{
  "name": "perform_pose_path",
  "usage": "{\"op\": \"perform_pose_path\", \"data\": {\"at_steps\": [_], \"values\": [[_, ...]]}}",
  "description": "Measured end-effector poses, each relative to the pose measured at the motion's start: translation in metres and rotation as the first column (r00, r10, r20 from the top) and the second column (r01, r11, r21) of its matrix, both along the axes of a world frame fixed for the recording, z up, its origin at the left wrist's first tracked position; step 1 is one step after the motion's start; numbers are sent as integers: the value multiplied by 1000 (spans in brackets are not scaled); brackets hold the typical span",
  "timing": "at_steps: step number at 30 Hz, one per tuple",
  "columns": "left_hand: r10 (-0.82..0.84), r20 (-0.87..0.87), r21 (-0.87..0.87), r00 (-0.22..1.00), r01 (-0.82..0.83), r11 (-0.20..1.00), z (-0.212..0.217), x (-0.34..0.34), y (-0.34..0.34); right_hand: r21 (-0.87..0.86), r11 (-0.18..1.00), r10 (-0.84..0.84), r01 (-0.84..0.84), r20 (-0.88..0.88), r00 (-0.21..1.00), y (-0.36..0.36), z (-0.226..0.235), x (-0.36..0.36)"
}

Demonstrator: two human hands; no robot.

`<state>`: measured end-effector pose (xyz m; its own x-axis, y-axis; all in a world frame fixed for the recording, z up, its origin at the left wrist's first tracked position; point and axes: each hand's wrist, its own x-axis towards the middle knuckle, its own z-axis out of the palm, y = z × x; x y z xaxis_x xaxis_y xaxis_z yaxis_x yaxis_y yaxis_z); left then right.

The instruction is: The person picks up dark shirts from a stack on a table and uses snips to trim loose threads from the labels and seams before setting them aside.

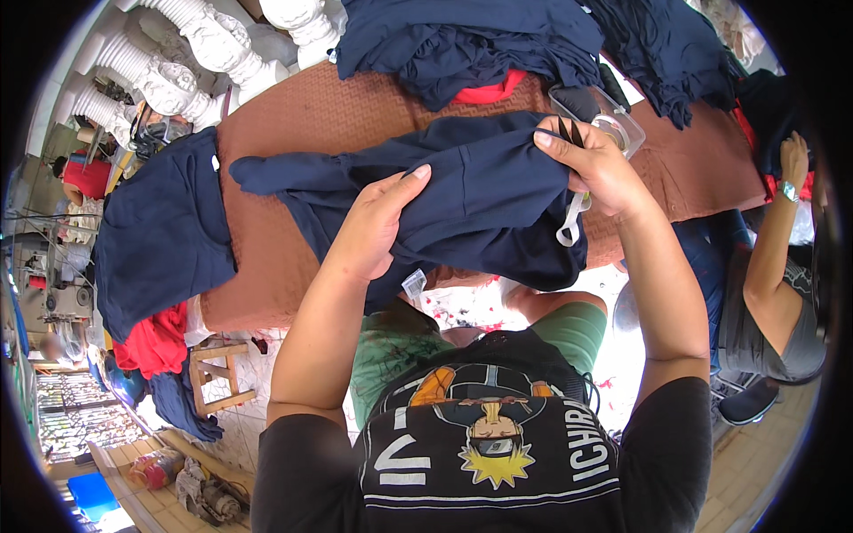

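Soft, limp navy garment (462,200), lying creased on the brown woven-textured table (293,133): I saw my left hand (378,226) pinching its folded cloth and my right hand (595,169) closed on its upper edge together with small dark snips and a white loop. I counted two more navy heaps, pile (471,40) behind and stack (160,235) at left. One co-worker's hand (793,160) rested at far right.
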<state>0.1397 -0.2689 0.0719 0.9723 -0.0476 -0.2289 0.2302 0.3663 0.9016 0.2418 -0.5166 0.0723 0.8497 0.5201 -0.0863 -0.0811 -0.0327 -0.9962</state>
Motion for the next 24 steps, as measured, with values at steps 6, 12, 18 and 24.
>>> {"op": "perform_pose_path", "data": {"at_steps": [6, 12, 18, 24], "values": [[-110, 524, 612, 844, -284, 738, 7, -30, -37, -241, 970, 147, 19, 650, 745, -32, 48, -1], [-751, 556, 831, 357, -223, 509, -54, -57, -86, -898, 433, 516, 81, 320, 794, -113, 94, 7], [-460, 745, 664, 482, -481, 572, -46, -36, -30, -475, 872, 140, 119, 474, 869, -95, 41, -11], [-311, 649, 727, 694, -686, -13, -33, 2, 38, -526, 768, 97, 364, 658, 747, 10, -34, -15]]}}
